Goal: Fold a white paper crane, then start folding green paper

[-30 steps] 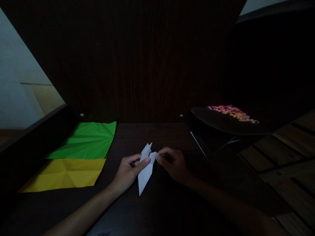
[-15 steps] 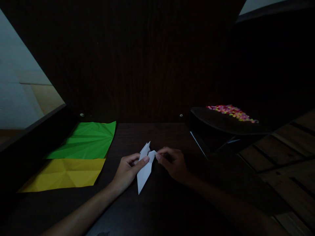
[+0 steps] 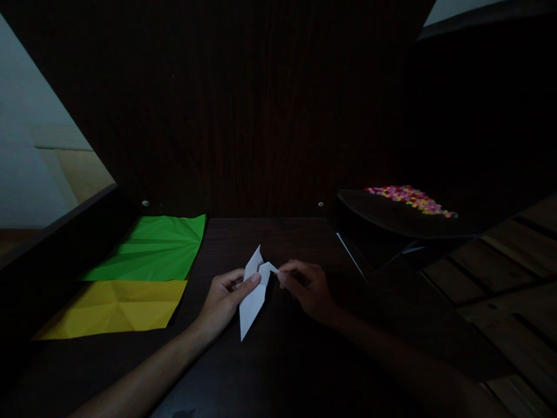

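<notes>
The left hand [image 3: 221, 299] is grasping a white origami figure [image 3: 250, 307] over the bench [image 3: 243, 234], with the thumb pressing on its upper face. The right hand [image 3: 310, 290] is pinching the tip of a narrow bent flap [image 3: 265, 271], its fingers [image 3: 294, 266] gripping the very end. Judging by the folds showing, the long pointed body is already standing formed, while the flap is being worked; how many folds are remaining, I cannot tell. A creased green sheet [image 3: 156, 247] and a creased yellow sheet [image 3: 126, 310] are lying opened out on the left.
</notes>
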### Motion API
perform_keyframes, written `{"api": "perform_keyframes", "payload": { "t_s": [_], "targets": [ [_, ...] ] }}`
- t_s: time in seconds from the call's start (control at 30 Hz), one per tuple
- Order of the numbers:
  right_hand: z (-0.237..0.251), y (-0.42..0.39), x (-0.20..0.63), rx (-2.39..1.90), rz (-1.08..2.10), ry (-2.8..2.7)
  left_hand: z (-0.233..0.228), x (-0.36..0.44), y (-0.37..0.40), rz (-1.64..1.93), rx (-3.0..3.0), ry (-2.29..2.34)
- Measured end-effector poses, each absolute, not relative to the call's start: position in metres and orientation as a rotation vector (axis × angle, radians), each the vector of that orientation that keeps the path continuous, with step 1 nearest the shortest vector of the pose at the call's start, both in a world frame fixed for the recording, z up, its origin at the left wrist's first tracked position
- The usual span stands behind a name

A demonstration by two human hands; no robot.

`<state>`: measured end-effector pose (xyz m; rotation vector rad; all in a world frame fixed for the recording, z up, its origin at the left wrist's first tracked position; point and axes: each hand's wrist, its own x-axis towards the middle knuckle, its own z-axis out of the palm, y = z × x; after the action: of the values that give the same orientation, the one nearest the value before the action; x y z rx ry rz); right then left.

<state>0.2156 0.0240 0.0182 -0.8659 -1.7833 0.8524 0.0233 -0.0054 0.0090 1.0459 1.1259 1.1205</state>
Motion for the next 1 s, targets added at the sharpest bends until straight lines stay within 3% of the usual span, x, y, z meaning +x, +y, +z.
{"api": "perform_keyframes", "payload": {
  "t_s": [0.57,1.0],
  "targets": [
    [0.0164,0.0242,0.2116,-0.683,0.754,-1.831,0.0089,0.0222,-0.0064,1.074,1.228,1.127],
    [0.0172,0.0259,0.2112,-0.776,0.789,-1.825,0.0075,0.0217,-0.0057,1.112,1.207,1.163]
  ]
}}
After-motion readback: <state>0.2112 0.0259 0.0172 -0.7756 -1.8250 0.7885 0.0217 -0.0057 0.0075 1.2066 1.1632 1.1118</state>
